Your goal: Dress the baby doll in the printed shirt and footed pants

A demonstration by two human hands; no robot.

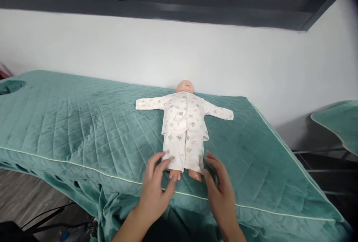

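Observation:
A baby doll (185,86) lies on its back on a green quilted bed cover (92,122), its head toward the wall and its feet toward me. It wears a white patterned long-sleeved top (183,109) with both sleeves spread out, and matching white trousers (184,148). My left hand (156,186) is beside the doll's left-hand foot in view, fingers apart and curved by the trouser cuff. On the other side, my right hand (220,188) hovers by the other trouser leg, fingers apart. Whether the fingertips touch the cloth I cannot tell.
A white wall (112,48) runs behind the bed, with a dark window frame (195,7) above it. At the right is another green-covered piece (341,122) over a metal frame. Cables (53,212) lie low at the left, by the wooden floor.

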